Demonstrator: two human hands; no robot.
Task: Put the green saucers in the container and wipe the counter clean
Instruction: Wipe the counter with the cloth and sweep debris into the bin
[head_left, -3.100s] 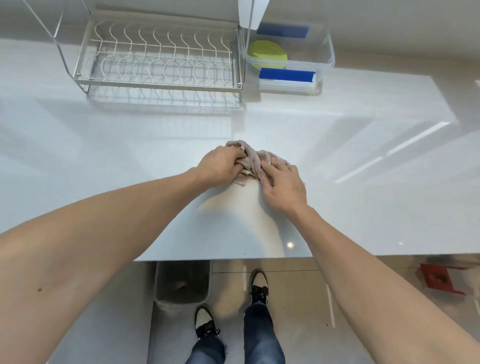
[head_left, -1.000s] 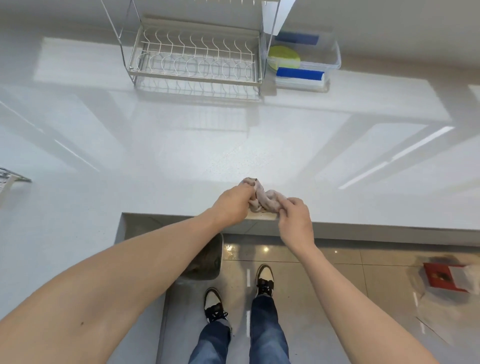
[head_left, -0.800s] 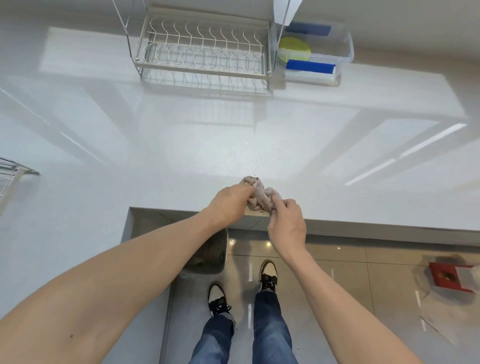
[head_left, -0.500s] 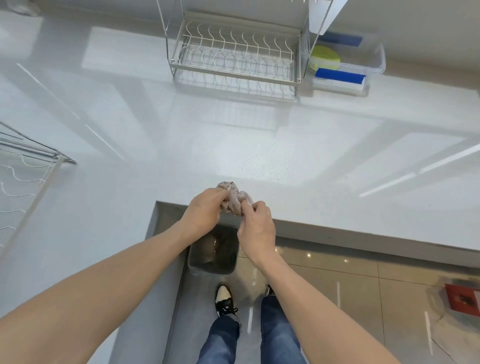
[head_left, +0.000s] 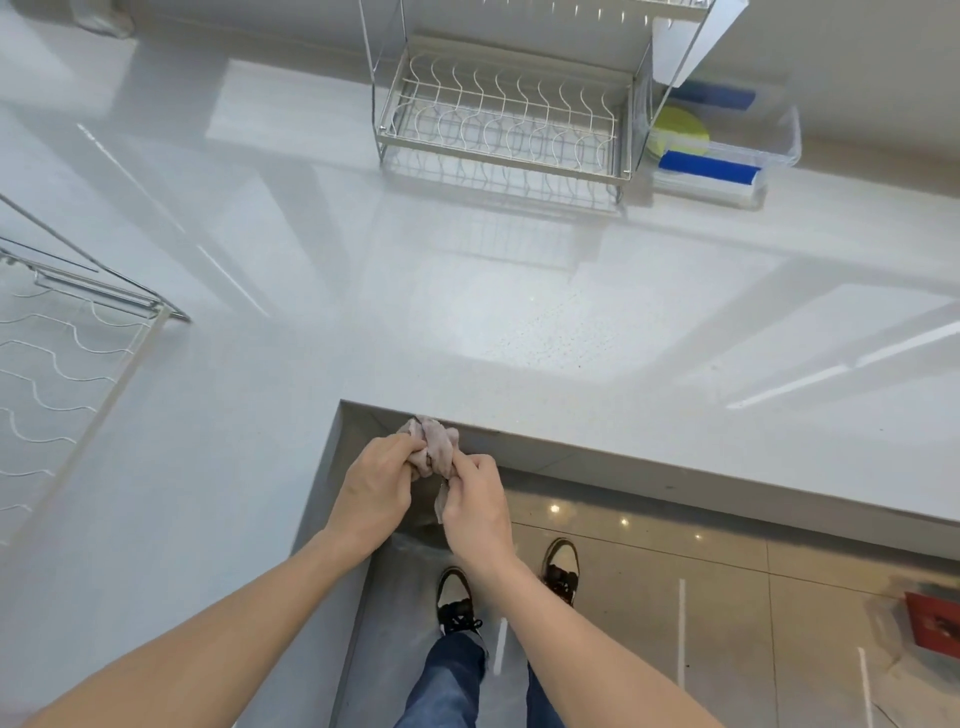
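A crumpled pinkish-grey cloth (head_left: 434, 448) is bunched between my left hand (head_left: 375, 484) and my right hand (head_left: 474, 500), both gripping it. The hands hold it off the counter, just past the inner corner of the white L-shaped counter (head_left: 467, 322), above the floor. A green saucer (head_left: 679, 136) lies inside the clear plastic container (head_left: 774, 150) at the far right of the counter, beside a blue strip; whether more saucers lie under it I cannot tell.
An empty wire dish rack (head_left: 501, 122) stands at the back beside the container. Another wire rack (head_left: 62, 374) sits on the counter's left arm. Below are my shoes (head_left: 457, 597), a tiled floor and a red object (head_left: 935, 618) at the right.
Both hands have dragged the cloth from the middle of the counter back to its front edge and off it near the inner corner. The view has shifted left.
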